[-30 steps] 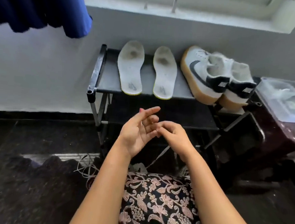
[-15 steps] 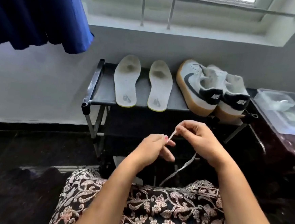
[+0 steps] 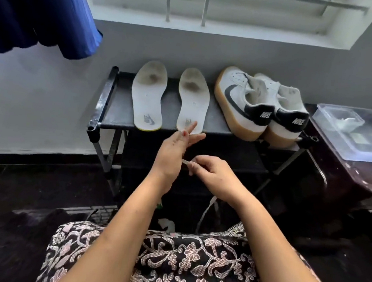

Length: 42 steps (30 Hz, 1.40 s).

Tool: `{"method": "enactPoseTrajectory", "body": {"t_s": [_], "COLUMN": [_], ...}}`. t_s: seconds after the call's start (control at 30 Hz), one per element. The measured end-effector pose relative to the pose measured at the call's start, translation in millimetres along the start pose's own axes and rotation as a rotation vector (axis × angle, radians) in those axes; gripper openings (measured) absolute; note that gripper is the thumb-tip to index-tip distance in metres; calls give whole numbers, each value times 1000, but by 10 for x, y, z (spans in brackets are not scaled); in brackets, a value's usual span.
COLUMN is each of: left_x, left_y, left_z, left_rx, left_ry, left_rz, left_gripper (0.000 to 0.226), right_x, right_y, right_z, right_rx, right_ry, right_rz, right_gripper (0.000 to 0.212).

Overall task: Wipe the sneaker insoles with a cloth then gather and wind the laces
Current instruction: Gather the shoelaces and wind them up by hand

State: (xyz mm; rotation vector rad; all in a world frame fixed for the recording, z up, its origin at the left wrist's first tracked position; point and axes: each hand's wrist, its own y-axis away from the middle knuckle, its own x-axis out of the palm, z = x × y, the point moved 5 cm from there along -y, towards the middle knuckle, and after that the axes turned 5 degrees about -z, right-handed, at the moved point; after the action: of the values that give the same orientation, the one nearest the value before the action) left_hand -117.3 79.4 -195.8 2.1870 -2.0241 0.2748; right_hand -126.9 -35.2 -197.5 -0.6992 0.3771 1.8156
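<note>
A white lace [image 3: 206, 211] hangs from the right hand [image 3: 213, 176] down toward the person's lap. Its short free end sticks out toward the left hand [image 3: 172, 155]. The right hand's grip is narrow, with fingertips pinching the lace near that end. The left hand stands upright just beside it, grip wide, fingers straight and slightly spread. Whether the lace end touches its palm cannot be told. No turns of lace show around either hand, so the winding looks barely begun.

Beyond the hands, two pale insoles [image 3: 148, 95] lie side by side on the top shelf of a dark metal shoe rack [image 3: 100, 112], set against a grey wall. Both have a dark smudge near the far end. No cloth is in view, so the wiping appears to be over, though the pictures cannot confirm how well it went.

To the right of the insoles, on the same shelf, stands a pair of white sneakers [image 3: 246, 101] with black heel tabs and tan soles. Their tongues are loose and no laces are visible in them. A second lace is not clearly seen, and it probably also needs gathering.

At far right, a clear plastic box [image 3: 354, 134] sits on a dark surface [image 3: 344, 175]. A blue fabric [image 3: 41, 11] hangs at upper left. A black patterned garment [image 3: 193, 263] covers the lap.
</note>
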Motion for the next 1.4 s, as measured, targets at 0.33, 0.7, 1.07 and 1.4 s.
{"method": "enactPoseTrajectory", "body": {"t_s": [0.33, 0.7, 1.07, 1.4], "left_x": [279, -32, 562, 174], "left_y": [244, 44, 103, -317], "left_z": [11, -108, -879, -668], "left_rx": [-303, 72, 90, 224], "left_ry": [210, -91, 317, -415], "left_rz": [407, -35, 525, 75], "left_gripper": [48, 31, 50, 41], "right_x": [-296, -251, -728, -849], "right_y": [-142, -30, -350, -269], "right_z": [-110, 274, 505, 686], "right_rx": [159, -5, -121, -184], "right_ry": [-506, -144, -673, -578], "right_rz": [-267, 63, -288, -158], "right_gripper": [24, 29, 21, 24]}}
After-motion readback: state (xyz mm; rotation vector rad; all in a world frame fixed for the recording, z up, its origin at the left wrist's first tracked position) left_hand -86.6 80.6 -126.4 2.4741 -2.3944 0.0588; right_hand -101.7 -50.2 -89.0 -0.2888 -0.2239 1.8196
